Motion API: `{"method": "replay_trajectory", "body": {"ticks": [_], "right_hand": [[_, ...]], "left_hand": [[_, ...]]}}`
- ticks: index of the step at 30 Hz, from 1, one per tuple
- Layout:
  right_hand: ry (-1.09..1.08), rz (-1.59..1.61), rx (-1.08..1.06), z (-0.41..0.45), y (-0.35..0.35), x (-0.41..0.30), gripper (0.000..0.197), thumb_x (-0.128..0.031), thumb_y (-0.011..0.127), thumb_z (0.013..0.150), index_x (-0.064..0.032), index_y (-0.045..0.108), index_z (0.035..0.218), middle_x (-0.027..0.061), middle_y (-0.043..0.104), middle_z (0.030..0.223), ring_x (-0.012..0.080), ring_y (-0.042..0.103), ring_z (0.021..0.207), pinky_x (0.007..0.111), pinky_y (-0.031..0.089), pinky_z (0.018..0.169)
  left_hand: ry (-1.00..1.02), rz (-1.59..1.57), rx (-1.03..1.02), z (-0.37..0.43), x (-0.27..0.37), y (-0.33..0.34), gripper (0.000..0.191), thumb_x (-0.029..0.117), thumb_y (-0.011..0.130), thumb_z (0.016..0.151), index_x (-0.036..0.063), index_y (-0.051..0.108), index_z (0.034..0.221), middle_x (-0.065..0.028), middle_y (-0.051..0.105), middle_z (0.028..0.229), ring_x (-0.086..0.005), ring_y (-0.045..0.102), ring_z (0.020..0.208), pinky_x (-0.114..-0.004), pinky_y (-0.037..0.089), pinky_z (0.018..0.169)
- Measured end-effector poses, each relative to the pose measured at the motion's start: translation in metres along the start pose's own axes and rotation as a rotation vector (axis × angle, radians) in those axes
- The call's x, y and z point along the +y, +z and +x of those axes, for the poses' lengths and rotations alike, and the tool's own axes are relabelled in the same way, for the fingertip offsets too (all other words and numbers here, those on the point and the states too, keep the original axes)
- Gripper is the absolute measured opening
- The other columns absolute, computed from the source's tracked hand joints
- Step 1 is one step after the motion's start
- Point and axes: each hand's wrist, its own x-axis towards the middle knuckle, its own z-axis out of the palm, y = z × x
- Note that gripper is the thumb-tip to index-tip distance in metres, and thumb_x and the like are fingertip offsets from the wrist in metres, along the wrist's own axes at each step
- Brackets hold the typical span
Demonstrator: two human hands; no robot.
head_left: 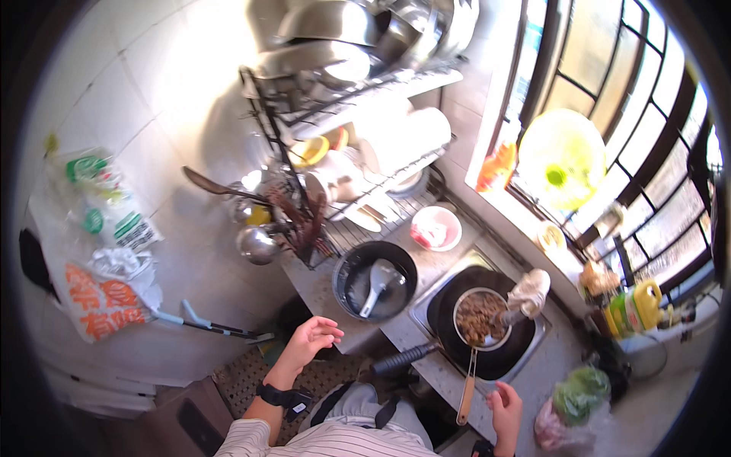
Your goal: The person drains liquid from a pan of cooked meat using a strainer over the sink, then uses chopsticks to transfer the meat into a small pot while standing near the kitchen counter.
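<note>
My left hand (316,338) hovers in front of the counter edge with its fingers loosely apart and holds nothing. Nearest to it is a dark pot (345,297) with liquid and a white spoon (374,290) inside. My right hand (506,407), also without anything in it, is beside the wooden handle (465,403) of a round strainer. Brown food pieces (480,314) fill that strainer, which rests over a black wok (445,303). The wok sits in a metal-rimmed basin (539,343), its ribbed handle (402,359) pointing towards me. White cloth (531,290) wraps a tap-like fitting above the strainer.
A pink-white bowl (451,228) stands behind the pot. Beyond is a dish rack (371,123) with bowls, pans and utensils. Bagged green vegetables (582,394) lie at right, below a yellow jug (637,308). Plastic bags (114,228) hang on the left wall.
</note>
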Motion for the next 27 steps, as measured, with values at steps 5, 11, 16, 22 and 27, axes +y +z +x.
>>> {"method": "replay_trajectory", "body": {"ticks": [5,11,16,22,27], "right_hand": [[-0.052,-0.098,0.073,-0.029,-0.001,-0.001,0.031,-0.01,0.052,0.087,-0.0014,0.05,0.117,0.0038,0.057,0.078,0.0114,0.052,0.061,0.025,0.045,0.054],[0.235,0.275,-0.034,-0.063,0.072,-0.035,0.019,-0.01,0.054,0.087,0.0015,0.058,0.102,0.0076,0.061,0.078,0.0134,0.058,0.064,0.025,0.049,0.056],[0.043,0.168,-0.128,-0.059,0.169,-0.085,0.018,-0.006,0.051,0.088,0.0008,0.059,0.103,0.0068,0.06,0.076,0.0135,0.057,0.063,0.024,0.048,0.057],[-0.117,0.138,-0.29,-0.042,0.26,-0.119,0.016,-0.003,0.054,0.084,0.0035,0.06,0.097,0.0049,0.062,0.072,0.0088,0.057,0.064,0.021,0.047,0.059],[-0.187,0.092,-0.319,-0.046,0.309,-0.145,0.016,-0.003,0.056,0.083,0.0041,0.061,0.095,0.0064,0.063,0.074,0.0088,0.059,0.066,0.021,0.047,0.06]], "left_hand": [[0.103,-0.046,0.103,-0.023,0.007,-0.029,0.023,0.002,0.055,0.082,0.0027,0.052,0.105,-0.01,0.062,0.099,-0.0149,0.059,0.089,-0.026,0.045,0.078],[0.159,-0.138,0.057,-0.002,0.011,-0.05,0.022,0.0,0.054,0.082,0.0002,0.052,0.104,-0.0119,0.062,0.097,-0.015,0.06,0.087,-0.025,0.045,0.076],[0.17,-0.122,-0.082,0.002,0.023,-0.101,0.018,0.001,0.055,0.083,-0.0003,0.054,0.101,-0.0107,0.063,0.092,-0.0153,0.061,0.085,-0.026,0.047,0.078],[0.409,-0.126,0.02,-0.004,0.085,-0.183,0.008,0.002,0.058,0.082,-0.0012,0.059,0.089,-0.0085,0.064,0.079,-0.0131,0.061,0.072,-0.023,0.049,0.067],[0.471,0.115,0.004,0.027,0.131,-0.185,0.013,0.004,0.062,0.08,-0.0008,0.063,0.092,-0.0063,0.064,0.08,-0.0101,0.061,0.07,-0.021,0.048,0.066]]}}
